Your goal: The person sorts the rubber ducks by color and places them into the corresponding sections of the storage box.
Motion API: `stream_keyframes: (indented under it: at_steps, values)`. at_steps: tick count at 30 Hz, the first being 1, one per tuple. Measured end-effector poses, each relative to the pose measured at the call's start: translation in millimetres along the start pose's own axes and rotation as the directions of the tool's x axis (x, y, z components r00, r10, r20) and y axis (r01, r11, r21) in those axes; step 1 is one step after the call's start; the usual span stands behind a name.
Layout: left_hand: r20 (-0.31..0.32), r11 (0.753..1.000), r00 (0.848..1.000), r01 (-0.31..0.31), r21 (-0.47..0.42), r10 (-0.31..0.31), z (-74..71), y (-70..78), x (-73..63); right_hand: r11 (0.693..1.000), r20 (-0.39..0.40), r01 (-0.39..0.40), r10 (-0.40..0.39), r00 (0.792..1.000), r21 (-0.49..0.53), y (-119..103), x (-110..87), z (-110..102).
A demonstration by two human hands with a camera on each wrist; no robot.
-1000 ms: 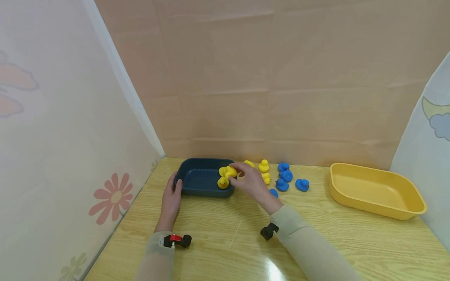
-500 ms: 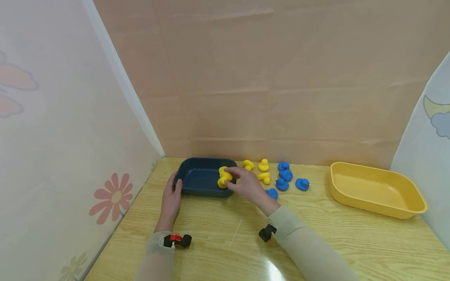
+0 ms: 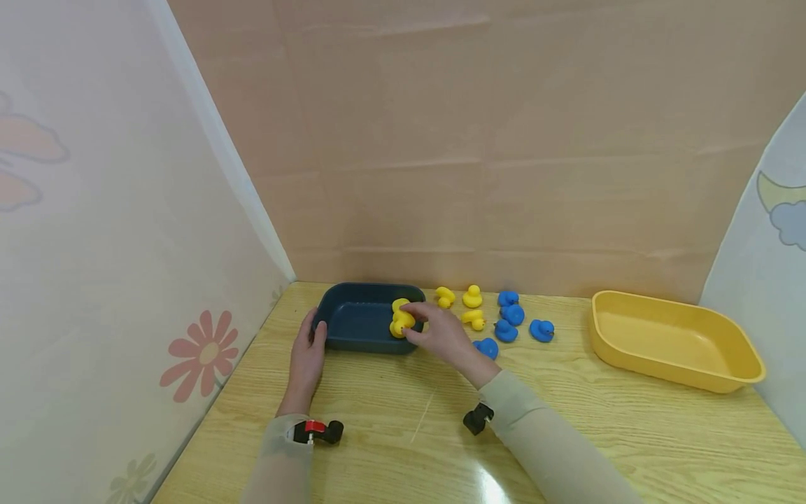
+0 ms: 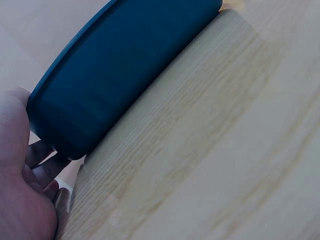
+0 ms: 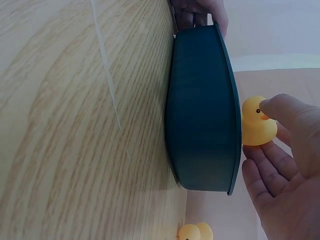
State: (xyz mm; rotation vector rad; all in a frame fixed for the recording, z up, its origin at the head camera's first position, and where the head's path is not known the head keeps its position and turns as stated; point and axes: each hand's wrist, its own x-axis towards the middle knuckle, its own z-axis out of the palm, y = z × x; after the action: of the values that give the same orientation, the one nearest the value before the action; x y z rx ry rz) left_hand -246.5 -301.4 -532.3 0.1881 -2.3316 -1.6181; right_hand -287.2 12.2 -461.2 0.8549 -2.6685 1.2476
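Note:
My left hand (image 3: 307,357) grips the left end of a dark blue-green tray (image 3: 362,346), thumb at the rim and fingers around the outer wall. At the tray's right end, my right hand (image 3: 443,334) pinches a yellow rubber duck (image 5: 257,132) between thumb and fingers. The right wrist view shows this duck upright above the rim. Another yellow duck (image 3: 399,304) shows behind it inside the tray; the held duck and fingers cover part of what lies there. Below the left hand, the left wrist view shows the tray (image 4: 115,75) resting on the wooden table.
Right of the tray lie several yellow ducks (image 3: 472,297), some on their sides. Several blue ducks (image 3: 506,331) are scattered beyond them. A yellow tray (image 3: 667,374) stands at the far right. Paper-covered walls (image 3: 504,210) rise behind and at both sides.
My right hand has moved slightly left with the duck, further over the tray, mostly in the first half second. A yellow duck on the table behind it is now uncovered. The left hand stays put.

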Motion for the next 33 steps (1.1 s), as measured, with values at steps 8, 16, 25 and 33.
stream_keyframes:
  at_steps: [8,16,25,33]
  values:
    - [0.009,1.000,1.000,0.006,-0.016,-0.006,0.0,1.3,-0.8,1.000,0.014,-0.015,0.015,1.000,0.002,-2,0.4,1]
    - [0.006,1.000,1.000,0.004,-0.020,-0.004,0.5,2.0,-1.5,0.999,0.002,-0.054,0.054,0.999,0.001,-1,0.2,0]
    - [-0.003,1.000,1.000,-0.001,-0.029,0.001,1.7,3.3,-1.0,0.997,-0.095,-0.076,0.072,0.993,-0.030,6,3.4,-14]
    - [0.000,1.000,1.000,-0.002,-0.028,0.002,1.5,3.9,-0.9,0.994,-0.149,-0.098,0.091,0.985,-0.043,19,10.7,-37]
